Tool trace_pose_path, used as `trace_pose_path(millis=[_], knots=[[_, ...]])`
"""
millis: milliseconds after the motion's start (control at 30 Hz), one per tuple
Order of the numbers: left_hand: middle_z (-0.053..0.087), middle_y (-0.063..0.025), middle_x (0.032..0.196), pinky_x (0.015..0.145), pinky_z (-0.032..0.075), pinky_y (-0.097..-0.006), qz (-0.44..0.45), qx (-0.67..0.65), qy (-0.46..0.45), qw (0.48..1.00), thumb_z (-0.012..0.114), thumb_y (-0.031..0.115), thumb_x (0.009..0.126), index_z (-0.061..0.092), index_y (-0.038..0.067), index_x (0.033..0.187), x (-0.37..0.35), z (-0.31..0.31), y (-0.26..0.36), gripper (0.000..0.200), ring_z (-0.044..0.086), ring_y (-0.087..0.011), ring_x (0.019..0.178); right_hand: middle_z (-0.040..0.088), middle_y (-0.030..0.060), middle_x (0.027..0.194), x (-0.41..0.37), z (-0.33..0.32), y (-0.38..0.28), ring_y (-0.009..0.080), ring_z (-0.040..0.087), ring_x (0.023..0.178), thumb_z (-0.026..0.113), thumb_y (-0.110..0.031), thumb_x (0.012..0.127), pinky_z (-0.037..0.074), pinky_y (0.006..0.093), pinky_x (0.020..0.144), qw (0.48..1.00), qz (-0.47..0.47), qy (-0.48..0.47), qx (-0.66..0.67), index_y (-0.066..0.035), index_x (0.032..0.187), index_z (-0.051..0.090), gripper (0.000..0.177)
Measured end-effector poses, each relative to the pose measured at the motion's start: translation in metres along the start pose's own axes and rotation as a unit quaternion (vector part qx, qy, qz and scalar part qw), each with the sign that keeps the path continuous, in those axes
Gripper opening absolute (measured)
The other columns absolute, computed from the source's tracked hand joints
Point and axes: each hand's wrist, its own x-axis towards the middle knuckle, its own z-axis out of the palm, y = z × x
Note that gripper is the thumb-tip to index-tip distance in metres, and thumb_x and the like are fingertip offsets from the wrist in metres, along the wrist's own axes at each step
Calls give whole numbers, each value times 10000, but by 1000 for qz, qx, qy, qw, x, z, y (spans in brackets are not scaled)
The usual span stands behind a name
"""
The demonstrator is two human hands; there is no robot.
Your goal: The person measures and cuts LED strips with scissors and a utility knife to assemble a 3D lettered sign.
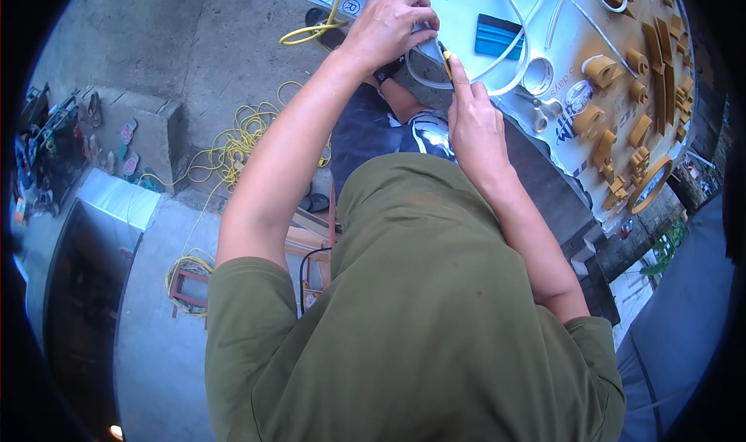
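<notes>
My left hand (394,24) is at the table's near edge, thumb and fingers pinched on a thin white strip (430,50). Close beside it, my right hand (476,123) grips a yellow utility knife (446,60), index finger stretched along it. The knife's tip is near the strip by my left fingertips; whether it touches cannot be made out. Long white strips (525,47) loop over the table beyond my hands. A teal squeegee (497,36) lies within the loops.
The white-covered table (563,166) holds a tape roll (538,76), scissors (539,116) and several brown-gold shaped pieces (601,71). Yellow cord (247,137) tangles on the concrete floor at left. Sandals (128,131) sit on a ledge. A person's limb with a dark band (398,99) shows below my hands.
</notes>
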Motion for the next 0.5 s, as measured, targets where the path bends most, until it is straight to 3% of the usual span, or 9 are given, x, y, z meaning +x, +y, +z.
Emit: trace_pose_path(millis=[167,500], knots=[[680,27,1033,898,482,-404,-1,3,-1,1000,832,296,861,811,195,969,0,0,-1,149,626,-213,1023,622,273,1049,0,2,2,480,727,794,614,-7,944,621,546,713,1000,-15,-6,-26,-102,1651,340,765],[680,26,1030,900,479,-410,-3,1,-6,1000,828,306,869,806,199,982,1,-1,0,157,622,-214,1028,605,266,1034,-2,4,1,484,726,776,612,33,909,617,557,687,999,-8,-10,-49,-129,1663,328,821]])
